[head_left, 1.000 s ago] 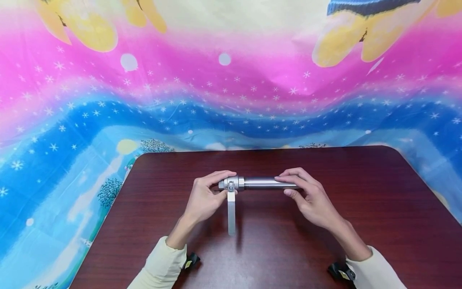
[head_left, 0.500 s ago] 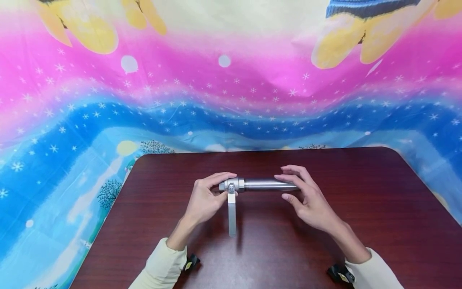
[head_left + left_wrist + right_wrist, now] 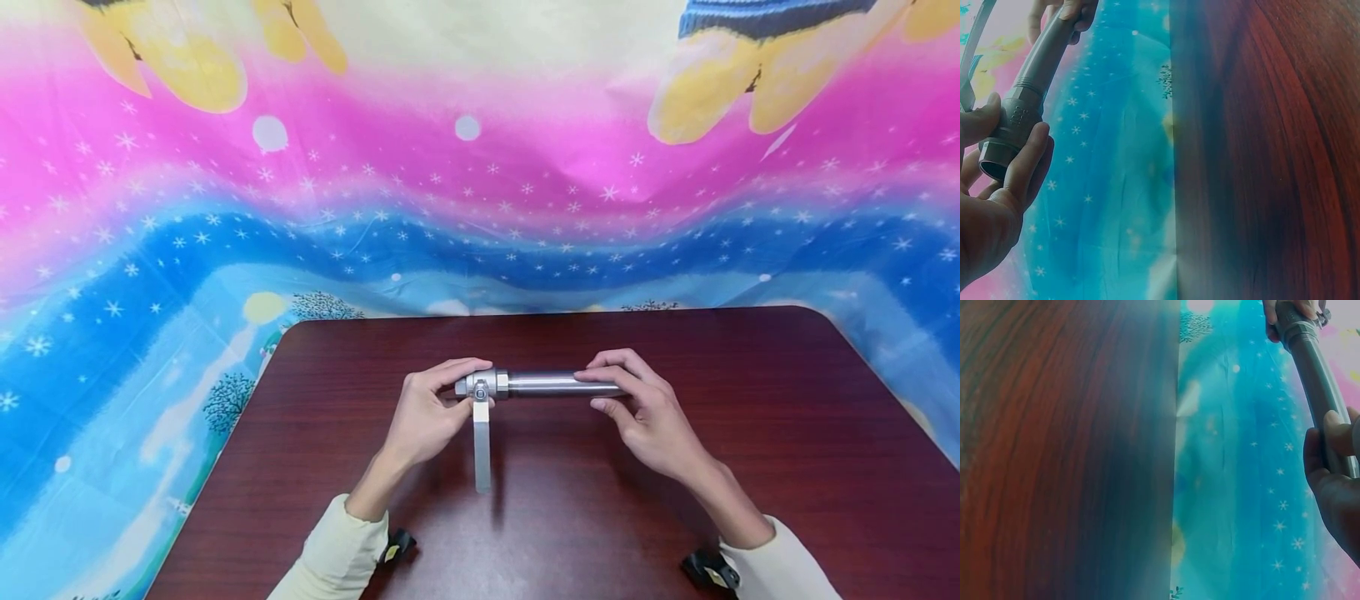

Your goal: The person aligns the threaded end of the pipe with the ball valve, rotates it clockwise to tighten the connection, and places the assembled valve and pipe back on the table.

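A steel ball valve (image 3: pixel 492 378) is gripped by my left hand (image 3: pixel 423 421), thumb below and fingers over the top in the head view. Its flat lever handle (image 3: pixel 482 454) points toward me. From the valve's right side runs a smooth metal pipe (image 3: pixel 542 383), held level above the table. My right hand (image 3: pixel 660 421) pinches the pipe near its far end, which the fingers hide. In the left wrist view the valve's hollow outer end (image 3: pixel 995 165) faces out between thumb and fingers. The right wrist view shows my right thumb (image 3: pixel 1337 431) lying along the pipe.
A dark red-brown wooden table (image 3: pixel 337 358) with rounded corners lies under both hands. Behind it hangs a pink and blue printed cloth (image 3: pixel 480 208) with snowflakes. Black wrist devices (image 3: pixel 708 571) sit by both pale sleeves (image 3: pixel 780 558).
My right fingers and thumb spread off the pipe half a second ago and now close on it again. The left hand, valve and lever stay nearly where they were.
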`<state>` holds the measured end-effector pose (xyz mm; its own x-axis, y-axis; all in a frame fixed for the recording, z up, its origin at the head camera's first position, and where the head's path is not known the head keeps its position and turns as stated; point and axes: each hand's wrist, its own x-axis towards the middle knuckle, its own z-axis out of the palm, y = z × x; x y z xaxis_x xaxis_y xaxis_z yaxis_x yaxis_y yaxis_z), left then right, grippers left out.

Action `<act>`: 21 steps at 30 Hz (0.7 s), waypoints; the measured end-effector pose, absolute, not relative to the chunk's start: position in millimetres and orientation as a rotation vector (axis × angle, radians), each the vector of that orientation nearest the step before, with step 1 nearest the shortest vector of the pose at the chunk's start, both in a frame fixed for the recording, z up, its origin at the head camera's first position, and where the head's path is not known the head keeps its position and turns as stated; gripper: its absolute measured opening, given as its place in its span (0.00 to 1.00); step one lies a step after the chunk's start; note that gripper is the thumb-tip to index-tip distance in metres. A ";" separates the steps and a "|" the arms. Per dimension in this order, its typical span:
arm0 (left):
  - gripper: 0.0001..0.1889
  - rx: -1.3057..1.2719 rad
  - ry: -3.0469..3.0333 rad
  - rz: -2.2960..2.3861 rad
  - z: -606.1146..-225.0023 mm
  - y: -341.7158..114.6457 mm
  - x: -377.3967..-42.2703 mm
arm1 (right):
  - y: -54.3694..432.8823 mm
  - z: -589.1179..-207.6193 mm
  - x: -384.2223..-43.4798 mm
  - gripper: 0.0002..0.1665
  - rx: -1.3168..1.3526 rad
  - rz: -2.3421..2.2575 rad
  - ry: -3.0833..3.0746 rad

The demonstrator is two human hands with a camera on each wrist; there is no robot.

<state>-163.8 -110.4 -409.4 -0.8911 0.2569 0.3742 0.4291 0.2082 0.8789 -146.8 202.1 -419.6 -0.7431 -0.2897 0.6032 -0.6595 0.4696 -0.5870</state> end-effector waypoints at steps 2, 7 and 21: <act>0.25 -0.661 -2.328 -1.765 -408.6 -110.7 -163.3 | 202.3 -419.3 -146.9 0.31 0.794 1.189 -2.302; 0.26 -0.652 -2.330 -1.773 -407.4 -111.3 -162.9 | 202.7 -419.2 -147.4 0.31 0.791 1.188 -2.308; 0.26 -0.663 -2.321 -1.764 -407.8 -111.9 -163.3 | 201.1 -419.5 -146.3 0.30 0.782 1.186 -2.344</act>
<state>-163.3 -111.9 -407.8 -0.8905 0.2531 0.3780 0.4320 0.2098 0.8771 -146.3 201.1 -419.5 -0.7646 -0.3002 0.5704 -0.6374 0.4839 -0.5997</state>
